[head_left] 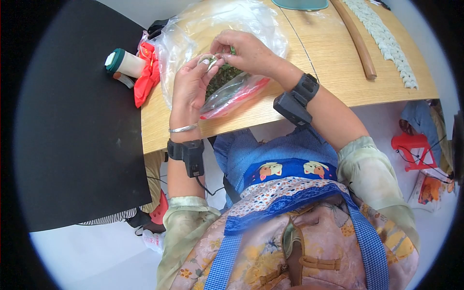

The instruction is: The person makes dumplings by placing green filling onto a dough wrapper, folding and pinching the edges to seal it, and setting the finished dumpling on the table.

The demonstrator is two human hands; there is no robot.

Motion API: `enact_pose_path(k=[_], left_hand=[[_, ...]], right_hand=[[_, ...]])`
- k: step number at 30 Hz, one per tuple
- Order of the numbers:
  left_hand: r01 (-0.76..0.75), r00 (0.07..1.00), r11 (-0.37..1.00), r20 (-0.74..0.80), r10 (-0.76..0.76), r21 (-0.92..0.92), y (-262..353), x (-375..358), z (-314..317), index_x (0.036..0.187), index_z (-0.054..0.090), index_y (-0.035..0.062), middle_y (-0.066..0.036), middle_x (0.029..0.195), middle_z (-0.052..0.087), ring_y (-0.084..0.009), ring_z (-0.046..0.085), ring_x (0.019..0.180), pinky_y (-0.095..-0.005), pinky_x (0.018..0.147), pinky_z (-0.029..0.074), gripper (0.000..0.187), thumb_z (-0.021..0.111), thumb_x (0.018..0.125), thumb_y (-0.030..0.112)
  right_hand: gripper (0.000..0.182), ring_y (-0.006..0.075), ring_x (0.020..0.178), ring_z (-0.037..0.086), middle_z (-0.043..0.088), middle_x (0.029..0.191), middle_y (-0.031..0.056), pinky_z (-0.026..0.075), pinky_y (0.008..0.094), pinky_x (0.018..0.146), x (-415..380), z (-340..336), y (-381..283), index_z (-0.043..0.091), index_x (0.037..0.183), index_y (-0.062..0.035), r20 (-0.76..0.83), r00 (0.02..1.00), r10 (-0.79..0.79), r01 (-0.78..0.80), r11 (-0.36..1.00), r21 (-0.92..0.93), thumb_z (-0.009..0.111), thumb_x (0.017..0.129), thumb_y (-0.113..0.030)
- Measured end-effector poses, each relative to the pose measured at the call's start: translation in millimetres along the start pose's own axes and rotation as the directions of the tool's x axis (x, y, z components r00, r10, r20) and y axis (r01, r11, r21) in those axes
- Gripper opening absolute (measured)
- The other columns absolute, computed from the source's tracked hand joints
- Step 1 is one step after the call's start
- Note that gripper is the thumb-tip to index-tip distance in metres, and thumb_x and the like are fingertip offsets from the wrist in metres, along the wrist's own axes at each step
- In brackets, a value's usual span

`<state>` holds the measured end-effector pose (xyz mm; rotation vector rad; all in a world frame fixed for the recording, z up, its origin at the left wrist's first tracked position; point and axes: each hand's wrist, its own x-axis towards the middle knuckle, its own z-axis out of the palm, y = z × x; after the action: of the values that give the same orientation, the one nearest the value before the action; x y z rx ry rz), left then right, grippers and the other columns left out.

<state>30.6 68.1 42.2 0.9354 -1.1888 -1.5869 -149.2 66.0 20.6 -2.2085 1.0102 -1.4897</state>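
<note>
Over a clear plastic bag on the wooden table, both hands are raised close together. My left hand pinches a small pale round wrapper with green bits on it. Just right of it, my right hand has its fingers pressed together on a bit of green filling. Below the hands, chopped dark green filling shows inside the bag, whose near edge is red. My right palm and some fingertips are hidden from view.
A wooden rolling pin and a long row of white folded pieces lie at the right. At the left are a green-lidded cup, a red bag and a black surface. A teal item sits at the far edge.
</note>
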Motion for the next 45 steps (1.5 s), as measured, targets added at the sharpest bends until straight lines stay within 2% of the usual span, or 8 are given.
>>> enact_pose_path(k=[13, 18, 22, 24, 28, 34, 36, 45], left_hand=[[0.054, 0.994, 0.998, 0.1, -0.049, -0.043, -1.7, 0.7, -8.6, 0.115, 0.058, -0.0068, -0.011, 0.102, 0.066, -0.0162, 0.066, 0.085, -0.0222, 0.073, 0.055, 0.023, 0.052, 0.095, 0.003], [0.078, 0.978, 0.997, 0.194, -0.077, 0.002, -0.3, -2.6, 0.4, 0.117, 0.058, -0.0066, -0.009, 0.099, 0.065, -0.0146, 0.065, 0.082, -0.0239, 0.071, 0.051, 0.027, 0.043, 0.097, 0.003], [0.079, 0.975, 0.997, 0.209, -0.072, -0.022, -1.2, -2.6, 1.7, 0.119, 0.057, -0.0068, -0.008, 0.098, 0.065, -0.0132, 0.064, 0.082, -0.0231, 0.07, 0.05, 0.027, 0.047, 0.096, 0.005], [0.033, 0.981, 0.988, 0.184, -0.062, 0.154, -2.4, -2.5, 3.1, 0.119, 0.058, -0.0057, -0.006, 0.096, 0.065, -0.0106, 0.063, 0.082, -0.0211, 0.068, 0.048, 0.028, 0.052, 0.097, 0.009], [-0.045, 0.98, 0.967, 0.199, -0.006, 0.252, -7.5, -0.5, -0.3, 0.119, 0.059, -0.0039, -0.004, 0.094, 0.065, -0.0083, 0.062, 0.081, -0.0191, 0.067, 0.046, 0.029, 0.056, 0.096, 0.013], [-0.092, 0.974, 0.987, 0.216, 0.062, 0.13, -17.0, 4.8, -4.3, 0.118, 0.06, -0.0021, -0.003, 0.093, 0.065, -0.0074, 0.06, 0.076, -0.0185, 0.065, 0.045, 0.027, 0.058, 0.096, 0.014], [-0.113, 0.983, 0.992, 0.152, 0.104, 0.056, -21.9, 5.4, -7.3, 0.115, 0.06, -0.0014, -0.005, 0.093, 0.066, -0.0082, 0.059, 0.076, -0.0192, 0.065, 0.045, 0.024, 0.059, 0.095, 0.011], [-0.234, 0.964, 0.959, 0.093, 0.251, -0.163, -28.3, 4.4, -19.7, 0.112, 0.06, -0.004, -0.01, 0.1, 0.066, -0.0123, 0.06, 0.079, -0.022, 0.068, 0.048, 0.023, 0.063, 0.091, 0.005]], right_hand=[[0.013, 0.025, 0.083, 0.061, 0.059, 0.09, 0.0081, 0.05, 0.034, 0.072, -3.1, 4.8, 1.0, 0.063, 0.091, -0.0057, 0.044, 0.995, -0.085, 0.088, 0.994, -0.066, 0.067, 0.08, -0.01], [0.015, 0.0237, 0.076, 0.061, 0.062, 0.082, 0.0102, 0.05, 0.0334, 0.069, -2.5, 2.5, 0.2, 0.065, 0.092, -0.004, 0.038, 0.999, -0.035, 0.038, 0.997, -0.068, 0.067, 0.082, -0.015], [0.015, 0.0279, 0.074, 0.064, 0.067, 0.08, 0.0114, 0.051, 0.0367, 0.068, -2.0, 3.1, 0.1, 0.066, 0.088, -0.0053, 0.025, 0.999, 0.022, -0.02, 0.998, -0.051, 0.064, 0.081, -0.018], [0.016, 0.0275, 0.072, 0.065, 0.067, 0.079, 0.0118, 0.051, 0.036, 0.067, -1.8, 3.8, 1.1, 0.067, 0.089, -0.0051, 0.026, 0.996, 0.082, -0.083, 0.997, 0.007, 0.064, 0.081, -0.019], [0.017, 0.0269, 0.072, 0.065, 0.067, 0.078, 0.0119, 0.051, 0.0357, 0.066, -1.1, 4.4, 2.8, 0.067, 0.089, -0.0049, 0.023, 0.994, 0.103, -0.103, 0.995, 0.01, 0.064, 0.081, -0.02], [0.02, 0.0266, 0.073, 0.065, 0.067, 0.079, 0.0134, 0.051, 0.0355, 0.067, -0.6, 3.1, 3.0, 0.065, 0.093, -0.0027, -0.011, 0.997, 0.083, -0.082, 0.993, 0.079, 0.064, 0.081, -0.019], [0.02, 0.0164, 0.076, 0.061, 0.065, 0.082, 0.0085, 0.049, 0.0298, 0.068, -1.2, 1.6, 2.7, 0.063, 0.098, -0.0003, -0.029, 0.989, 0.143, -0.139, 0.982, 0.125, 0.063, 0.083, -0.014], [0.026, 0.0177, 0.074, 0.058, 0.059, 0.081, 0.0071, 0.047, 0.0305, 0.066, -1.7, 3.1, -6.8, 0.06, 0.099, -0.0016, 0.018, 0.999, 0.045, -0.046, 0.998, 0.053, 0.063, 0.078, -0.016]])
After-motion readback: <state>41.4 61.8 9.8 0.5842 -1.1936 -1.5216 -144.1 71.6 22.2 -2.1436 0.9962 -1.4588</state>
